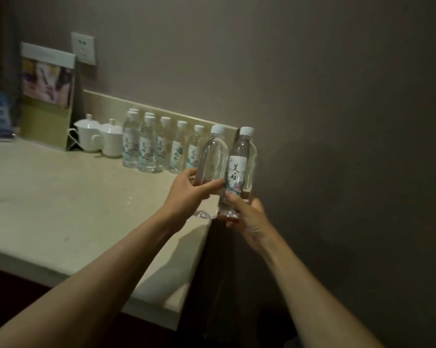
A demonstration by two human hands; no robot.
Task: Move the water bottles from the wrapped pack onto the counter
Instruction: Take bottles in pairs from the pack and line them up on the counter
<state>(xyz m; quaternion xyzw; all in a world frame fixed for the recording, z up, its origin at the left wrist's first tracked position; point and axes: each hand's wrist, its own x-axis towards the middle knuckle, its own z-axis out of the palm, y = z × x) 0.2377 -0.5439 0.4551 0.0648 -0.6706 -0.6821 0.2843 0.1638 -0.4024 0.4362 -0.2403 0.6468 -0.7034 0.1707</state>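
I hold two clear water bottles with white caps side by side above the right end of the pale counter (pixel 61 202). My left hand (pixel 186 194) grips the left bottle (pixel 213 156), whose label faces away. My right hand (pixel 247 214) grips the right bottle (pixel 243 167) near its base; its white label with dark characters faces me. Both bottles are upright and touch each other, their bases just above the counter's edge. Several more bottles (pixel 151 144) stand in a row along the back ledge. The wrapped pack is not in view.
Two white lidded cups (pixel 100 138) stand left of the bottle row. A framed card (pixel 47 96) leans on the wall, under a wall socket (pixel 83 47). A grey wall closes off the right. A dark gap drops away past the counter's right edge.
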